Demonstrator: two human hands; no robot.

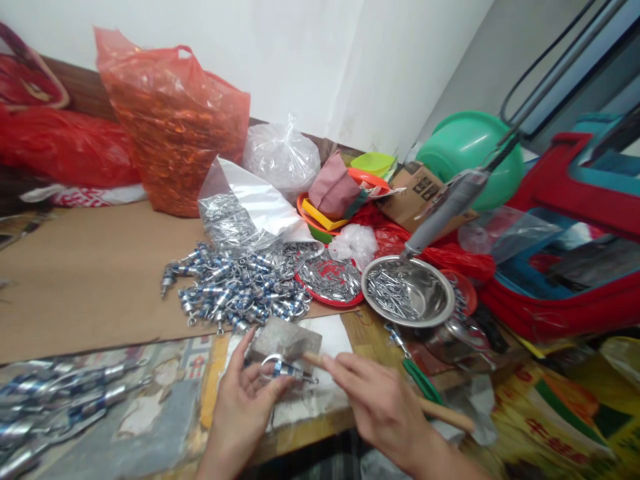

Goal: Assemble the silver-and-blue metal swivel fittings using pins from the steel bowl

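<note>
My left hand [247,393] is closed on a blue and silver metal fitting [287,369] with a ring at one end, pinched between thumb and fingers. Just behind the fitting lies a grey metal block [285,339] on a white sheet [333,333]. My right hand [377,393] grips a round wooden stick [447,413]; its front end reaches the block, and I cannot tell whether a hammer head is joined to it. Beyond the block is a heap of similar fittings [250,283].
A steel bowl [435,300] and a red tray [330,300] hold small metal pins. More fittings [65,400] lie at front left. A grey-handled tool [450,203] leans into the bowl. Plastic bags [175,127] line the wall; a red and blue stool [565,293] stands right.
</note>
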